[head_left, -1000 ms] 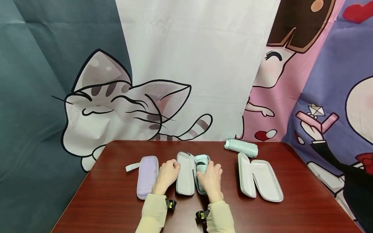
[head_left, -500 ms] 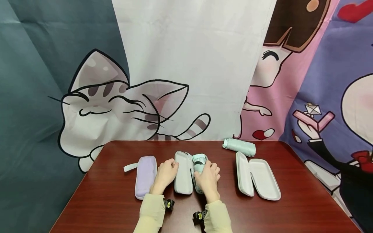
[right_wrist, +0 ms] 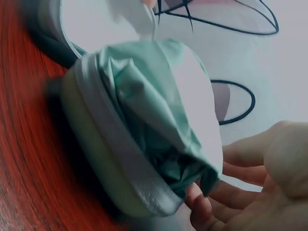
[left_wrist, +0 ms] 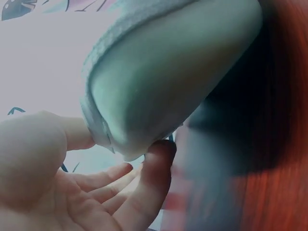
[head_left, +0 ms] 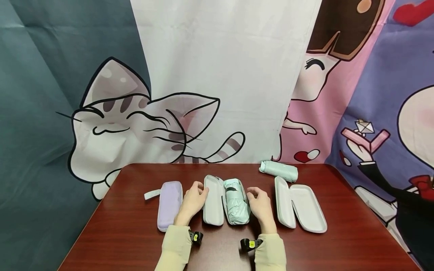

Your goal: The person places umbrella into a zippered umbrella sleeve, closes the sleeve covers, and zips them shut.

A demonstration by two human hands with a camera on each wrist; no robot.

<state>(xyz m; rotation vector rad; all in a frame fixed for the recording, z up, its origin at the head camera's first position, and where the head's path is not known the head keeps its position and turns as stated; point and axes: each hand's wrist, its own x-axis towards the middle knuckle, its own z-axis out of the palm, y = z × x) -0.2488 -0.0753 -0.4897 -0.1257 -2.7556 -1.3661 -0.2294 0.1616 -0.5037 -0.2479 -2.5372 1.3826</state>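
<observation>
A pale grey zip case (head_left: 213,203) lies unfolded in the middle of the table, its two halves side by side. A folded mint-green umbrella (head_left: 236,205) lies in its right half, loose fabric bunched at the near end (right_wrist: 159,115). My left hand (head_left: 193,199) pinches the outer rim of the left half; in the left wrist view thumb and index finger meet at the case's edge (left_wrist: 98,127). Just off the right half is my right hand (head_left: 260,205), fingers loosely bent, fingertips right at the outer rim. The right wrist view hides the thumb tip behind the umbrella.
A closed lilac case (head_left: 170,205) with a white strap lies left of my left hand. To the right stands another unfolded white case (head_left: 309,209), with a second mint-green umbrella (head_left: 278,171) behind it near the table's (head_left: 129,244) far edge.
My right hand has come off the umbrella and moved right to the case's outer rim, uncovering the umbrella's near end. The left hand stays at the left rim.
</observation>
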